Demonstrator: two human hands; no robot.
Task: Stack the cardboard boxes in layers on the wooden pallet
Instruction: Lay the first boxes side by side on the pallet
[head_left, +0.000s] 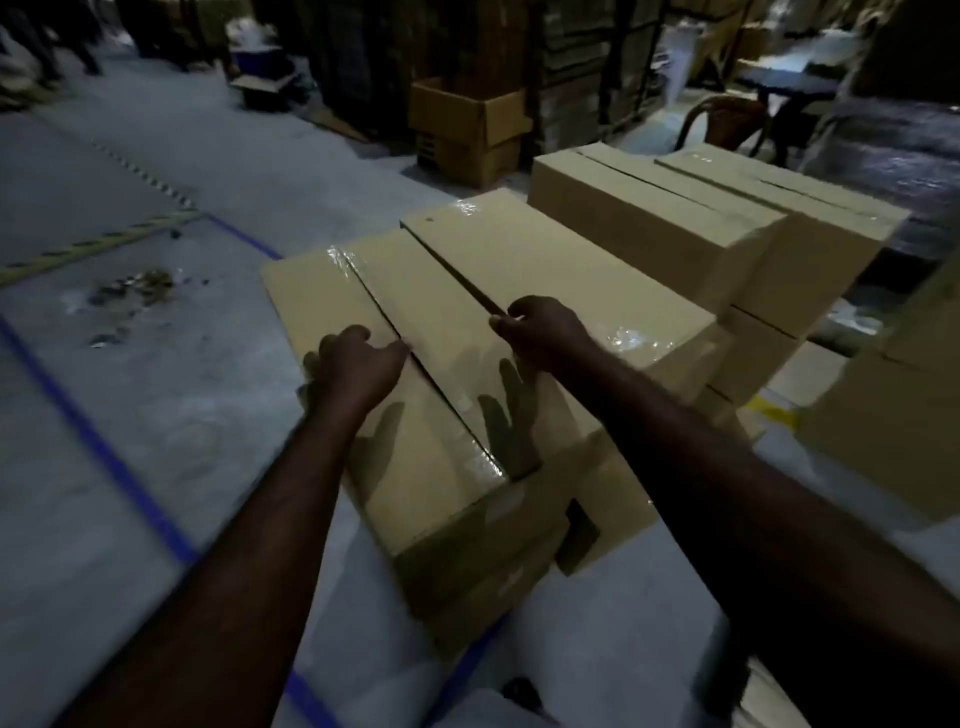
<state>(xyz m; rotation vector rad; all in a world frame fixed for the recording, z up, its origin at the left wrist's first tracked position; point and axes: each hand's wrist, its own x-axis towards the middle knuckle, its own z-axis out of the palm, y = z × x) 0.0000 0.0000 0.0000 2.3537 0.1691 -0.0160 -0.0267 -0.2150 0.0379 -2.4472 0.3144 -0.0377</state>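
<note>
Three long tan cardboard boxes lie side by side in front of me, taped with clear tape: a left box (317, 306), a middle box (441, 338) and a right box (561, 270). More boxes sit under them. My left hand (353, 364) hovers over the gap between the left and middle boxes, fingers loosely curled, holding nothing. My right hand (540, 332) hovers at the gap beside the right box, also loosely curled and holding nothing. Both hands cast spread-finger shadows on the box tops. Behind stands a taller stack (654, 218) of like boxes. No wooden pallet shows.
An open carton (467, 119) stands on the floor behind, a chair (727, 119) to its right. Blue tape lines (104, 447) and a yellow-black strip (93, 244) mark the grey floor at left. Another large box (883, 426) sits at right.
</note>
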